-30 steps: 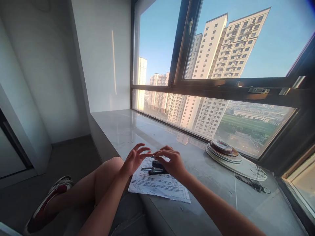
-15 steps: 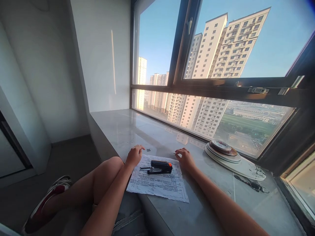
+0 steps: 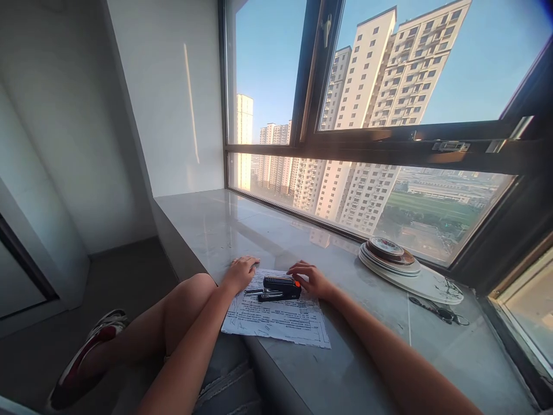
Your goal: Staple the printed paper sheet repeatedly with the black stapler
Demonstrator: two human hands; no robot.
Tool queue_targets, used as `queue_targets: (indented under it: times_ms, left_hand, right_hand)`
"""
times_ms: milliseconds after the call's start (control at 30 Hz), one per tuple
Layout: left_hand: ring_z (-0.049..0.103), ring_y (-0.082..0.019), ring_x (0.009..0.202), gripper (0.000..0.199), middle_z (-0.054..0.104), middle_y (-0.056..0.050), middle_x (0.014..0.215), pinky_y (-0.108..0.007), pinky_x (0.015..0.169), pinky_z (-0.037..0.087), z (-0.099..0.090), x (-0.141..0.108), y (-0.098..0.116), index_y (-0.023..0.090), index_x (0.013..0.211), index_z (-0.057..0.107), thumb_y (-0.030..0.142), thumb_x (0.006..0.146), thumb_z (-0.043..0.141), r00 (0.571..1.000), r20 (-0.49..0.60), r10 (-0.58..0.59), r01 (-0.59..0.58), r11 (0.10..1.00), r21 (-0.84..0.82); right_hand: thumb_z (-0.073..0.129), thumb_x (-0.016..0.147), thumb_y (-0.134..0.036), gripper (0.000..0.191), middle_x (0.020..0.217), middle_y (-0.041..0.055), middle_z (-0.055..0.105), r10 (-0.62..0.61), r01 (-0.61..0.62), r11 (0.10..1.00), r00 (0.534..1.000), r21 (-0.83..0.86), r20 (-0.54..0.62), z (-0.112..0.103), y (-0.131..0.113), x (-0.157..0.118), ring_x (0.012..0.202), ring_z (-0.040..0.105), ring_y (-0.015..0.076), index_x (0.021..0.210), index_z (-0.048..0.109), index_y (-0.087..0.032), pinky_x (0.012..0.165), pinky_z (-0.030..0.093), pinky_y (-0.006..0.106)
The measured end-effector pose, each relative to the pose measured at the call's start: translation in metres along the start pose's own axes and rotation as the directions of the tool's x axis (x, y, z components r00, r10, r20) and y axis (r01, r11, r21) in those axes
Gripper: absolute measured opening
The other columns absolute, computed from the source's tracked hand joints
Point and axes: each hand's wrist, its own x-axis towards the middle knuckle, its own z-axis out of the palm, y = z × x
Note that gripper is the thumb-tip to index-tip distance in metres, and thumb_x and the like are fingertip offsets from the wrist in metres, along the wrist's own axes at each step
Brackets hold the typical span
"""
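Observation:
A black stapler [image 3: 280,288] with an orange-red end lies on printed sheets of paper [image 3: 276,325] near the sill's front edge. Its lower arm sticks out to the left. My left hand [image 3: 240,273] rests at the paper's upper left corner, fingers stretched to the right over the spot by the paper's top edge. To the right, my right hand [image 3: 311,279] is low over the paper's upper right corner, close to the stapler's orange end, its fingers apart and pointing left. I see nothing held in either hand.
The grey sill [image 3: 194,216] runs along the window. At the right stand stacked round plates or mats [image 3: 386,256] on a pale oval board [image 3: 436,288], with keys [image 3: 440,312] in front. My bent knee [image 3: 196,291] is left of the sill edge.
My right hand has moved left, nearer the stapler, and the small thing at its fingertips no longer shows. My left fingers have stretched right, over where a small metal piece lay. The view has shifted slightly.

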Motion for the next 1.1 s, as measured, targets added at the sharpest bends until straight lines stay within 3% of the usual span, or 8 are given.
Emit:
queue_targets:
  times_ms: [67,200,367,467,600,700,900,1100]
  left_hand:
    - [0.062,-0.025,0.115,0.029,0.072,-0.006,0.119,-0.040,0.104,0.041,-0.004,-0.002,0.002,0.026,0.110,0.073,0.022,0.091,0.050,0.997,-0.072,0.017,-0.018,1.000,-0.015]
    - [0.068,-0.023,0.091,0.020,0.075,-0.006,0.090,-0.034,0.088,0.048,-0.007,-0.005,0.000,0.023,0.090,0.076,0.021,0.088,0.056,0.982,-0.187,-0.002,-0.009,0.998,-0.058]
    - [0.069,-0.021,0.089,0.020,0.076,-0.005,0.095,-0.030,0.081,0.051,-0.009,-0.008,-0.004,0.022,0.093,0.075,0.026,0.091,0.055,0.942,-0.333,0.023,-0.115,0.960,-0.257]
    - [0.070,-0.019,0.085,0.019,0.076,-0.004,0.093,-0.028,0.074,0.053,-0.010,-0.012,-0.003,0.023,0.093,0.073,0.031,0.091,0.057,0.918,-0.394,-0.042,-0.121,0.916,-0.382]
    - [0.069,-0.016,0.072,0.018,0.072,-0.002,0.091,-0.025,0.064,0.053,-0.010,-0.017,0.001,0.023,0.102,0.066,0.034,0.091,0.056,0.911,-0.383,-0.152,-0.059,0.873,-0.485]
    - [0.067,-0.014,0.065,0.025,0.068,-0.001,0.089,-0.024,0.059,0.051,-0.009,-0.020,0.002,0.024,0.113,0.061,0.034,0.092,0.053,0.908,-0.386,-0.163,-0.046,0.877,-0.478]
    - [0.068,-0.015,0.067,0.027,0.070,-0.002,0.082,-0.025,0.063,0.052,-0.012,-0.025,0.008,0.021,0.107,0.070,0.037,0.091,0.055,0.927,-0.339,-0.159,-0.028,0.873,-0.486]
    - [0.068,-0.017,0.073,0.032,0.075,-0.005,0.086,-0.026,0.066,0.055,-0.010,-0.026,0.006,0.020,0.105,0.076,0.042,0.086,0.063,0.948,-0.258,-0.189,-0.022,0.766,-0.643]
  right_hand:
    - [0.048,0.100,-0.032,0.026,0.101,0.0090,0.073,-0.039,0.037,0.999,0.995,0.035,0.088,0.002,-0.004,0.002,0.094,0.064,0.0216,0.098,0.072,-0.021,0.087,0.050,0.036]
    - [0.052,0.098,-0.035,0.026,0.101,0.0085,0.072,-0.052,0.049,0.998,0.992,0.025,0.117,0.001,-0.002,0.001,0.093,0.064,0.0213,0.089,0.072,-0.021,0.088,0.049,0.036]
    - [0.054,0.097,-0.037,0.028,0.096,0.0080,0.071,0.005,-0.007,1.000,0.997,0.019,0.079,-0.004,0.005,-0.003,0.089,0.064,0.0207,0.082,0.071,-0.021,0.086,0.050,0.035]
    - [0.055,0.097,-0.038,0.028,0.094,0.0076,0.070,0.043,-0.044,0.999,0.998,0.015,0.050,-0.003,0.008,-0.005,0.087,0.063,0.0207,0.080,0.070,-0.021,0.084,0.049,0.035]
    - [0.056,0.096,-0.036,0.025,0.093,0.0077,0.069,0.071,-0.071,0.997,0.997,0.009,0.042,0.000,0.011,-0.005,0.084,0.061,0.0205,0.082,0.069,-0.021,0.080,0.049,0.035]
    - [0.055,0.096,-0.035,0.025,0.091,0.0072,0.069,0.082,-0.082,0.997,0.996,-0.002,0.026,0.001,0.014,-0.005,0.083,0.060,0.0200,0.081,0.068,-0.020,0.080,0.049,0.035]
    - [0.055,0.095,-0.033,0.023,0.090,0.0066,0.068,0.100,-0.099,0.995,0.995,-0.014,0.018,0.003,0.019,-0.005,0.082,0.059,0.0193,0.081,0.067,-0.020,0.079,0.048,0.034]
    - [0.055,0.096,-0.032,0.023,0.090,0.0066,0.068,0.099,-0.099,0.995,0.995,-0.013,0.021,0.002,0.019,-0.004,0.082,0.059,0.0190,0.082,0.069,-0.020,0.080,0.048,0.033]
